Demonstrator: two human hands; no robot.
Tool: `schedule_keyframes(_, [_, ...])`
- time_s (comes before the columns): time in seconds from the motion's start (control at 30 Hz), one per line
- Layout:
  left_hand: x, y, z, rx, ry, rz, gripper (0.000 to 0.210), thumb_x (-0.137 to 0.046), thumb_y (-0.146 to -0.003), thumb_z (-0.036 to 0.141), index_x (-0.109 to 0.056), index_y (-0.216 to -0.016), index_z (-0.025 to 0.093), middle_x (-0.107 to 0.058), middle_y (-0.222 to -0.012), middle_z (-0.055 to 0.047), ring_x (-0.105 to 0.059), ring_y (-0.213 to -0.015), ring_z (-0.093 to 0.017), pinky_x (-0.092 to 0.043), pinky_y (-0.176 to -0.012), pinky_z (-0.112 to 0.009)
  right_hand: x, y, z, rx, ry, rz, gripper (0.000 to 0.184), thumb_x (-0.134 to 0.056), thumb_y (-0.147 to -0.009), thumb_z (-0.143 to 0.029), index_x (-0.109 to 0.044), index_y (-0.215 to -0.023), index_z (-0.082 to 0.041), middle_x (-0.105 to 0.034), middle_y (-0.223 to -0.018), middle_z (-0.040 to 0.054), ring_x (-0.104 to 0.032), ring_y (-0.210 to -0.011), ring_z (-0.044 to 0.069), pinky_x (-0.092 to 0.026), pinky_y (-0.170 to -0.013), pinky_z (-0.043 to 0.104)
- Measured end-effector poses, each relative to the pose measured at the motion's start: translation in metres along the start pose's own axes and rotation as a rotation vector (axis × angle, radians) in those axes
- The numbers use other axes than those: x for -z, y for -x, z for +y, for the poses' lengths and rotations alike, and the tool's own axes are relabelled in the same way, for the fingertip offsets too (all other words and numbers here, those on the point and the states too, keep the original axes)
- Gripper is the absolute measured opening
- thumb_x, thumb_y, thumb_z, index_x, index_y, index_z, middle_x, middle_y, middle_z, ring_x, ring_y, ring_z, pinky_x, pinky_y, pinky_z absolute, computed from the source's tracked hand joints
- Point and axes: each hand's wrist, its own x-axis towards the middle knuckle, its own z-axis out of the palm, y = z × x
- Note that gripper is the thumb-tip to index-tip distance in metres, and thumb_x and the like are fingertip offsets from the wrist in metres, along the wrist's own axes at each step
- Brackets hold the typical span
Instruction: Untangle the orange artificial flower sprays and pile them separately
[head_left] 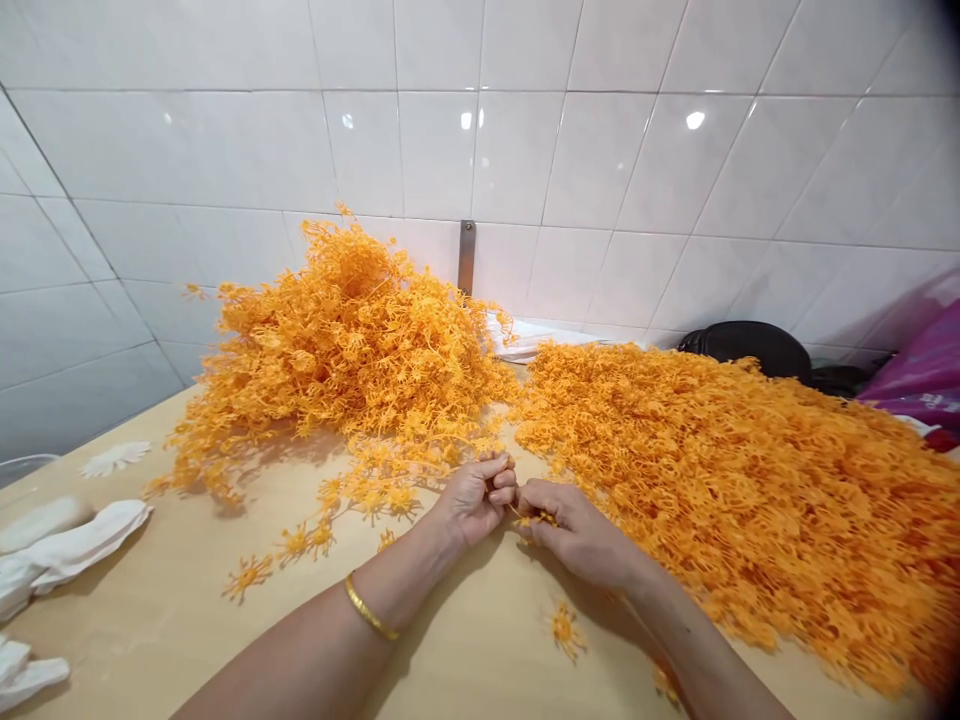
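Right of the bushy orange pile (360, 340), the left hand (476, 500) curls, its grip impossible to tell, just beside the right hand (583, 532) pinching an orange sprig (541, 518), probably for fine control, with the flatter orange heap (712, 480) handily near.

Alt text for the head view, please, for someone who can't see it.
A person's left hand and right hand are close together over a tan table, the right pinching a small orange sprig, near two heaps of orange sprays. White cloth pieces lie far left; a tiled wall stands behind.
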Motion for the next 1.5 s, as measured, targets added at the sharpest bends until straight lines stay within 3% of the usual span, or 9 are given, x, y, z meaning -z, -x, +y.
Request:
schedule_keyframes(0.13, [0.003,0.0,0.006,0.015,-0.11,-0.102,0.022,-0.047,-0.077,0.013,-0.037,-0.058,0.015,-0.016,-0.041,0.011,-0.012,-0.032,-0.001,-0.025,-0.039,-0.015,0.013,0.007,-0.009,-0.031,-0.186,-0.213,0.018,-0.052,-0.072,-0.022,-0.044,-0.056,-0.018,-0.043,-0.059,-0.0029,-0.04,-0.06,0.011,-0.033,-0.056,0.022])
schedule_keyframes(0.23, [0.007,0.0,0.008,-0.014,-0.179,-0.09,0.017,-0.052,-0.075,0.014,-0.041,-0.061,0.015,-0.024,-0.041,0.01,-0.018,-0.033,-0.001,-0.03,-0.044,-0.016,0.02,0.006,-0.01,-0.066,-0.17,-0.037,0.016,-0.051,-0.074,-0.027,-0.047,-0.062,-0.018,-0.045,-0.062,-0.0019,-0.042,-0.061,0.011,-0.034,-0.057,0.022])
schedule_keyframes(0.37, [0.009,0.004,0.007,-0.028,-0.24,-0.091,0.013,-0.057,-0.071,0.017,-0.045,-0.066,0.015,-0.043,-0.046,0.005,-0.036,-0.038,-0.004,-0.035,-0.049,-0.02,0.021,0.016,-0.012,-0.095,0.095,0.24,0.008,-0.045,-0.077,-0.024,-0.051,-0.076,-0.019,-0.051,-0.07,0.0011,-0.046,-0.066,0.014,-0.035,-0.06,0.025])
schedule_keyframes(0.57, [0.004,0.009,0.001,-0.049,-0.289,-0.095,0.007,-0.055,-0.071,0.014,-0.049,-0.067,0.014,-0.047,-0.047,0.002,-0.043,-0.04,-0.007,-0.034,-0.047,-0.02,-0.012,0.055,-0.017,0.094,0.622,0.035,0.012,-0.044,-0.075,-0.014,-0.053,-0.079,-0.02,-0.05,-0.086,0.0053,-0.043,-0.076,0.017,-0.034,-0.065,0.028])
schedule_keyframes(0.67, [0.0,0.012,-0.004,-0.075,-0.328,-0.051,0.01,-0.052,-0.071,0.012,-0.047,-0.062,0.013,-0.049,-0.049,0.001,-0.048,-0.043,-0.008,-0.038,-0.051,-0.021,-0.014,0.056,0.008,0.124,0.819,0.129,0.018,-0.042,-0.073,-0.008,-0.054,-0.082,-0.018,-0.05,-0.089,0.0076,-0.042,-0.08,0.019,-0.033,-0.07,0.031])
schedule_keyframes(0.83, [-0.002,0.026,-0.007,-0.021,-0.51,0.062,0.012,-0.056,-0.063,0.008,-0.046,-0.059,0.013,-0.052,-0.053,-0.001,-0.055,-0.05,-0.012,-0.04,-0.054,-0.024,0.014,0.028,0.039,-0.082,1.081,0.337,0.024,-0.045,-0.071,-0.007,-0.054,-0.092,-0.016,-0.052,-0.087,0.0106,-0.045,-0.08,0.022,-0.032,-0.067,0.032])
schedule_keyframes(1.1, [-0.002,0.046,-0.009,0.004,-0.721,0.129,0.009,-0.056,-0.061,0.011,-0.048,-0.06,0.014,-0.051,-0.045,-0.001,-0.049,-0.04,-0.011,-0.036,-0.046,-0.025,0.041,0.003,0.01,-0.549,0.985,0.211,0.017,-0.045,-0.077,-0.036,-0.047,-0.079,-0.02,-0.056,-0.066,0.0052,-0.052,-0.062,0.022,-0.021,-0.048,0.026])
schedule_keyframes(1.37, [-0.015,0.03,-0.021,-0.135,-0.654,0.156,0.016,-0.059,-0.058,0.013,-0.044,-0.057,0.016,-0.046,-0.045,0.002,-0.046,-0.043,-0.01,-0.034,-0.046,-0.024,0.043,-0.005,0.007,-0.357,0.766,0.219,0.02,-0.04,-0.071,-0.013,-0.052,-0.085,-0.019,-0.058,-0.079,0.0051,-0.052,-0.07,0.017,-0.025,-0.054,0.024])
schedule_keyframes(1.5, [-0.008,0.027,-0.013,-0.2,-0.871,0.056,0.024,-0.058,-0.06,0.017,-0.039,-0.046,0.016,-0.042,-0.041,0.003,-0.037,-0.039,-0.006,-0.028,-0.043,-0.022,0.046,-0.007,0.01,-0.251,0.73,0.268,0.014,-0.042,-0.071,-0.015,-0.055,-0.073,-0.019,-0.057,-0.073,0.0038,-0.051,-0.069,0.016,-0.027,-0.057,0.024])
